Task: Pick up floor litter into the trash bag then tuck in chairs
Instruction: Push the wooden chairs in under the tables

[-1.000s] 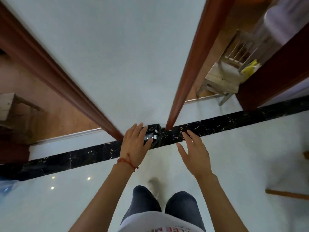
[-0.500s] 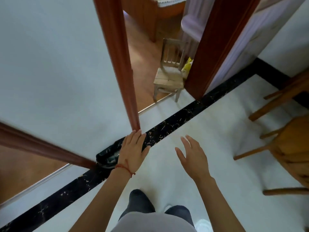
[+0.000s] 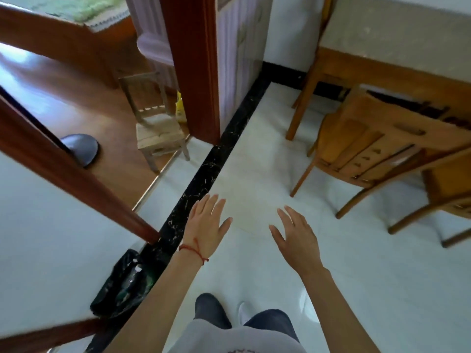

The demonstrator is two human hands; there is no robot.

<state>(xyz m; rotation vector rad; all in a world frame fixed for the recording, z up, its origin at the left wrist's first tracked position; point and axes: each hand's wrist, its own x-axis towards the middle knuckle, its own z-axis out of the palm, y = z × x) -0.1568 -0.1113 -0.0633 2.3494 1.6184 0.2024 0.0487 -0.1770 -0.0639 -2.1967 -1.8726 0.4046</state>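
A black trash bag (image 3: 122, 286) with litter inside stands on the floor at the lower left, against the white wall beside the door frame. My left hand (image 3: 207, 225) hovers above the black floor strip, fingers straight, holding nothing. My right hand (image 3: 297, 238) is spread flat over the white tiles, also empty. A wooden chair (image 3: 369, 146) stands at the right, pulled out from the table (image 3: 397, 70). A second chair (image 3: 448, 189) shows at the right edge.
A red-brown door frame (image 3: 193, 67) opens onto a room with a wood floor, a small pale wooden chair (image 3: 158, 128), a yellow packet (image 3: 180, 108) and a grey round base (image 3: 81, 146). A black marble strip (image 3: 216, 159) crosses the white tile floor.
The view has swung right, away from the wall, and the table with its chairs has come into sight. My left hand has come off the trash bag, which now sits lower left.
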